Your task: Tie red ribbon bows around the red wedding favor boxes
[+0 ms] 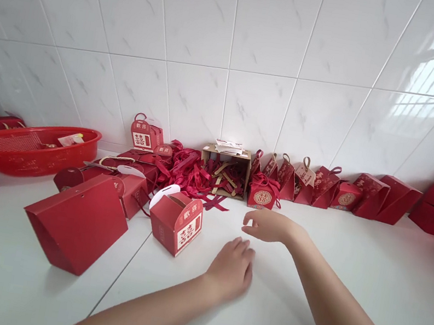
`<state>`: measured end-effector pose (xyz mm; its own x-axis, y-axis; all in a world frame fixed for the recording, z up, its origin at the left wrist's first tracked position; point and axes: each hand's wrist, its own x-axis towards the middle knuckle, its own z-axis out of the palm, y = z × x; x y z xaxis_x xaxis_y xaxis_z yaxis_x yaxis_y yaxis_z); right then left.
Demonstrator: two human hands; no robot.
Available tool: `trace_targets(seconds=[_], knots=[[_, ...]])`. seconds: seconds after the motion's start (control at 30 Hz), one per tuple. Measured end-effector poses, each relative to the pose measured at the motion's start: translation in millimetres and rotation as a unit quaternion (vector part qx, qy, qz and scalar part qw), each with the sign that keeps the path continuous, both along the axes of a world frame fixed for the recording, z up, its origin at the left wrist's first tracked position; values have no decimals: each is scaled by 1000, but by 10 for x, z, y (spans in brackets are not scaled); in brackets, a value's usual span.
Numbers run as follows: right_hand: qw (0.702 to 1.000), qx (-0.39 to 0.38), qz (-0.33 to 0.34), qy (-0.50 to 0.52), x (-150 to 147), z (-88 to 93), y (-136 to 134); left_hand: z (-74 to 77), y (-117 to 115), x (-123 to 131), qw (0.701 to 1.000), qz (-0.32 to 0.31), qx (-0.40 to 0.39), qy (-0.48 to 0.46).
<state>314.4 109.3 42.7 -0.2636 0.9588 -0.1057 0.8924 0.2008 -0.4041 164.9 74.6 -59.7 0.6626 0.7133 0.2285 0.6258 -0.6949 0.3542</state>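
While my right hand hangs over the white desk with its fingers loosely bent, a gap shows between thumb and fingers, and nothing sits in it. It is just in front of a small red box with a gold round emblem and a ribbon tied on top, without visibly touching it. My left hand is nearer to me, back up and fingers curled under; I cannot tell whether it is closed or whether it touches the desk. Near it, to the left, stands a red gift box with a white panel, its rounded white flap raised.

Behind my hands, red ribbons lie heaped beside an open cardboard box holding more strips, with papers on top. A row of red bags runs rightward along the tiled wall. Farther left are a large plain red bag and a red plastic basket.
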Motion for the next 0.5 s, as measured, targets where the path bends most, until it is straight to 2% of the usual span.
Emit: trace_targets(seconds=[0.13, 0.27, 0.4, 0.5], knots=[[995, 60, 1, 73, -104, -78, 64, -22, -205, -221, 999, -43, 6, 0], [973, 140, 1, 185, -521, -77, 335, -34, -198, -227, 998, -57, 0, 15], [961, 150, 30, 230, -1192, 4, 996, -141, -130, -145, 996, -75, -29, 39], [966, 150, 41, 207, -1685, 47, 1604, -272, -98, -125, 996, -80, -43, 10]])
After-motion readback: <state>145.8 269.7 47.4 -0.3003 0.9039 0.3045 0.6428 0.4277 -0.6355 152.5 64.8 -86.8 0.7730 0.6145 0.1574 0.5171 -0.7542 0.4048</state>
